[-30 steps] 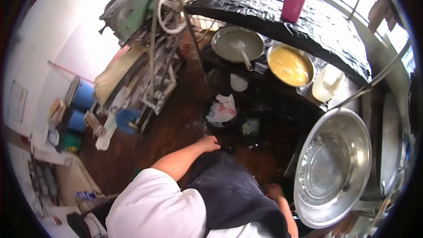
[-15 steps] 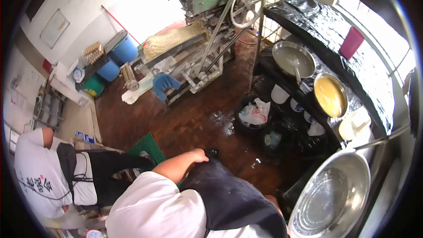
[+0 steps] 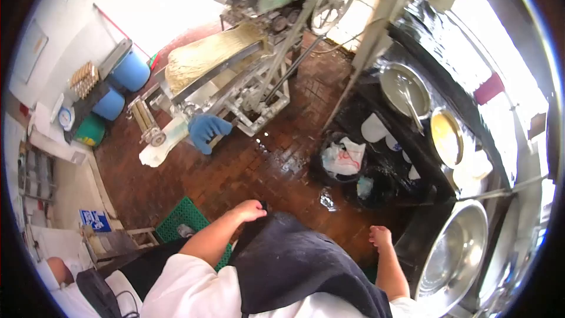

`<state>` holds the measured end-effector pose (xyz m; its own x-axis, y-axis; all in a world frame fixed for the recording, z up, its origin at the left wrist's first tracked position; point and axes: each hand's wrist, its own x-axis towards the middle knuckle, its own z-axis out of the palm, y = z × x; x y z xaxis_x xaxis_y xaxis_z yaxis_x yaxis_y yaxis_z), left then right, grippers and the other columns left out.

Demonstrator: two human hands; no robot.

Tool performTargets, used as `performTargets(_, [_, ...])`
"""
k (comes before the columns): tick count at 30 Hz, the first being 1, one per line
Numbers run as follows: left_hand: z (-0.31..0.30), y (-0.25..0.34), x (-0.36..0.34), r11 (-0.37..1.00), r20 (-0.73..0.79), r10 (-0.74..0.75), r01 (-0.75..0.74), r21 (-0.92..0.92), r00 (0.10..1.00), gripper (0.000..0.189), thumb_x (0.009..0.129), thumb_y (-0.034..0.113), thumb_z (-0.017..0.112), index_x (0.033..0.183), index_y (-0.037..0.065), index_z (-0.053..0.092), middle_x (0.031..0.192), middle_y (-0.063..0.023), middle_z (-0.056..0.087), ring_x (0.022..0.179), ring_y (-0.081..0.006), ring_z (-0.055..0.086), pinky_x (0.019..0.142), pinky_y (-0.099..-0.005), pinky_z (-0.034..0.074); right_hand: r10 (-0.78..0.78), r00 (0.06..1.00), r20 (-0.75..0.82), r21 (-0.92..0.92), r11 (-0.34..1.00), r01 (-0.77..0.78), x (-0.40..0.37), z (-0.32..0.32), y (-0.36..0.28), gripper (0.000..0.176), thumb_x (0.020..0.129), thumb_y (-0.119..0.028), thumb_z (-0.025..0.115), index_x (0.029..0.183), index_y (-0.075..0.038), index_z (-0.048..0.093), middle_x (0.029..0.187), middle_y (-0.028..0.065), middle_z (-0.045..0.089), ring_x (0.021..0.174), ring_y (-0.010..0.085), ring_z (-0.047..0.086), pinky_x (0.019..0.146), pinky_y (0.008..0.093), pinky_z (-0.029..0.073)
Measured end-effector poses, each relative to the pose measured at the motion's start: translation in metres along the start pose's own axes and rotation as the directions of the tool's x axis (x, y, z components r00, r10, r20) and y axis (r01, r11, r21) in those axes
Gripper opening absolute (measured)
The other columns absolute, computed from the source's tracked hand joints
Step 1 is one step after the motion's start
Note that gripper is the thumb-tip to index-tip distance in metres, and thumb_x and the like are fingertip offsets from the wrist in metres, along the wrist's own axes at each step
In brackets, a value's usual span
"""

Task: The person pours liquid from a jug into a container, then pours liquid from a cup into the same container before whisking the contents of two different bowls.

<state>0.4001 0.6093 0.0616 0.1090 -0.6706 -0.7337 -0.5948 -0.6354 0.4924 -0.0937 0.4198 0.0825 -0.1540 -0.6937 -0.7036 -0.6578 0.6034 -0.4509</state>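
Observation:
My left hand (image 3: 252, 210) is closed beside the dark apron (image 3: 288, 259), with a small black thing (image 3: 264, 206) at its fingers; I cannot tell what it is. On the other side of the apron, my right hand (image 3: 381, 235) hangs with curled fingers, and nothing shows in it. Closest to that hand is a large metal basin (image 3: 479, 247) at the lower right. Brown tiled floor (image 3: 282, 182) lies beyond both hands.
A dough machine (image 3: 276, 53) holds a thick dough sheet (image 3: 212, 53). Blue bins (image 3: 130, 73) line the left wall. Bowls (image 3: 405, 85) stand on the right counter above a bag-lined bucket (image 3: 343, 159). A co-worker (image 3: 97, 288) is at lower left, near a green mat (image 3: 182, 224).
My view has turned and shifted. My right arm has come out from beside the apron into view. The left hand stays closed at the apron, and the co-worker sits lower in the frame.

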Motion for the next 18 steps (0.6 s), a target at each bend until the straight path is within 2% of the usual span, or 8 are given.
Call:
performTargets(1, [-0.019,-0.006,-0.003,1.0,-0.006,0.012,-0.012,-0.018,1.0,0.051,0.086,0.043,0.068,0.118,0.003,0.066,0.112,-0.0173,0.069,0.104,-0.031,0.066,0.088,-0.0404,0.051,-0.011,0.999,-0.033,-0.055,0.998,0.009,-0.003,0.015,-0.013,0.033,0.086,-0.028,0.069,0.104,0.0,0.07,0.08,0.0054,0.068,0.063,0.0179,0.064,0.059,0.0334,0.051])
performTargets(3, [-0.06,-0.023,-0.009,0.998,-0.099,0.027,-0.032,-0.058,0.995,0.058,0.086,0.042,0.068,0.127,0.002,0.059,0.118,-0.0173,0.067,0.105,-0.0298,0.066,0.089,-0.0389,0.052,-0.071,0.997,0.009,-0.264,0.962,0.071,0.039,0.057,0.003,0.043,0.082,-0.037,0.071,0.107,-0.002,0.072,0.101,0.0153,0.073,0.098,0.0309,0.069,0.085,0.0401,0.052])
performTargets(6, [-0.123,-0.034,-0.026,0.975,-0.125,-0.024,-0.004,-0.22,0.992,0.06,0.087,0.043,0.067,0.13,0.002,0.058,0.123,-0.0179,0.066,0.108,-0.0303,0.065,0.09,-0.0392,0.052,-0.19,0.973,0.128,-0.448,0.865,0.227,-0.028,0.104,-0.081,0.044,0.081,-0.039,0.071,0.108,-0.003,0.072,0.108,0.0186,0.071,0.11,0.0335,0.065,0.092,0.0411,0.05])
performTargets(9, [-0.167,-0.04,-0.037,0.975,-0.187,-0.006,-0.035,-0.218,0.982,0.058,0.088,0.041,0.067,0.129,0.001,0.057,0.123,-0.0186,0.065,0.11,-0.0306,0.065,0.092,-0.0388,0.052,-0.252,0.923,0.292,-0.379,0.855,0.353,-0.013,0.146,-0.119,0.042,0.081,-0.039,0.071,0.105,-0.005,0.072,0.096,0.0141,0.073,0.094,0.03,0.07,0.08,0.0393,0.054])
performTargets(11, [-0.175,-0.053,-0.038,0.979,-0.325,0.028,-0.092,-0.183,0.945,0.055,0.088,0.039,0.067,0.127,0.001,0.059,0.122,-0.0185,0.066,0.11,-0.0302,0.065,0.092,-0.039,0.052,-0.105,0.875,0.473,-0.215,0.949,0.231,-0.014,0.17,-0.161,0.037,0.082,-0.039,0.071,0.099,-0.006,0.073,0.08,0.0086,0.071,0.072,0.022,0.069,0.062,0.035,0.055])
performTargets(15, [-0.188,-0.047,-0.07,0.963,-0.377,0.026,-0.125,-0.24,0.926,0.055,0.089,0.038,0.068,0.129,0.002,0.058,0.124,-0.0191,0.065,0.112,-0.0297,0.064,0.097,-0.0385,0.05,-0.009,0.895,0.446,-0.385,0.901,0.201,0.055,0.225,-0.202,0.019,0.085,-0.029,0.069,0.089,-0.011,0.072,0.073,0.0013,0.064,0.057,0.0141,0.059,0.045,0.0283,0.044])
performTargets(17, [-0.183,-0.064,-0.079,0.947,-0.301,0.105,-0.188,-0.261,0.948,0.057,0.089,0.038,0.069,0.133,0.003,0.056,0.126,-0.0187,0.064,0.114,-0.0302,0.063,0.098,-0.0407,0.049,-0.15,0.838,0.524,-0.461,0.778,0.427,0.075,0.237,-0.222,0.021,0.086,-0.028,0.068,0.094,-0.009,0.073,0.071,0.0041,0.065,0.053,0.0185,0.058,0.045,0.0289,0.044])
performTargets(18, [-0.185,-0.071,-0.076,0.941,-0.309,0.105,-0.195,-0.276,0.945,0.057,0.089,0.038,0.069,0.133,0.003,0.056,0.126,-0.0187,0.064,0.114,-0.0302,0.063,0.098,-0.0407,0.049,-0.152,0.84,0.521,-0.475,0.766,0.433,0.076,0.238,-0.232,0.021,0.086,-0.028,0.068,0.094,-0.009,0.073,0.071,0.0041,0.065,0.053,0.0185,0.058,0.045,0.0289,0.044])
